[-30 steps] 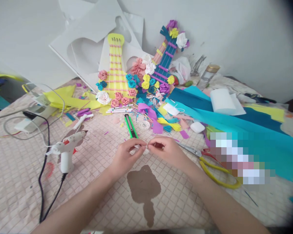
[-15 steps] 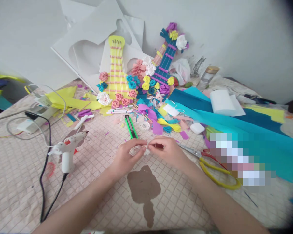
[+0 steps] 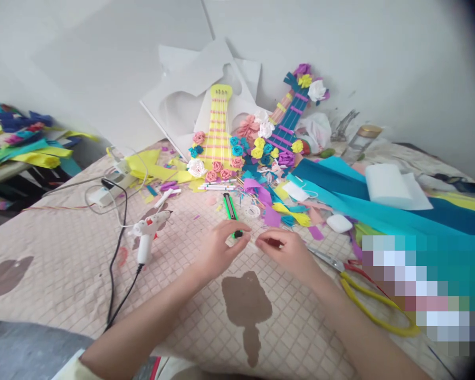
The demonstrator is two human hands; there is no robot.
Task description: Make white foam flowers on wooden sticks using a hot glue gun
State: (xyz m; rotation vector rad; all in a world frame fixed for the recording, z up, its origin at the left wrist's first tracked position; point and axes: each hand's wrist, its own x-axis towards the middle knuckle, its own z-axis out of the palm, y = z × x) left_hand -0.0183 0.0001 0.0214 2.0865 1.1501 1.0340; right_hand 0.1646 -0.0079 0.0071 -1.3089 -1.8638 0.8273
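Note:
Both hands hover over the middle of the table, fingertips facing each other with a small gap between them. My left hand (image 3: 221,247) has thumb and index finger nearly pressed together in a pinch, beside the lower end of a green utility knife (image 3: 230,208). My right hand (image 3: 283,248) is also pinched, its fingers curled; something thin and too small to name may be between the fingertips. Right of it lie scissors with yellow and red handles (image 3: 374,314). On the left, a white glue gun (image 3: 144,245) rests on the table.
A yellow paper guitar (image 3: 218,126) and a blue one (image 3: 288,119), both with paper flowers, lean at the back. Coloured paper scraps, a white paper roll (image 3: 388,186) and teal sheets (image 3: 380,211) lie behind and right. Black cable (image 3: 116,264) runs at the left.
The view has turned left, so the table's left side shows more. My hands have moved slightly apart, and the pale piece seen between them before no longer shows clearly.

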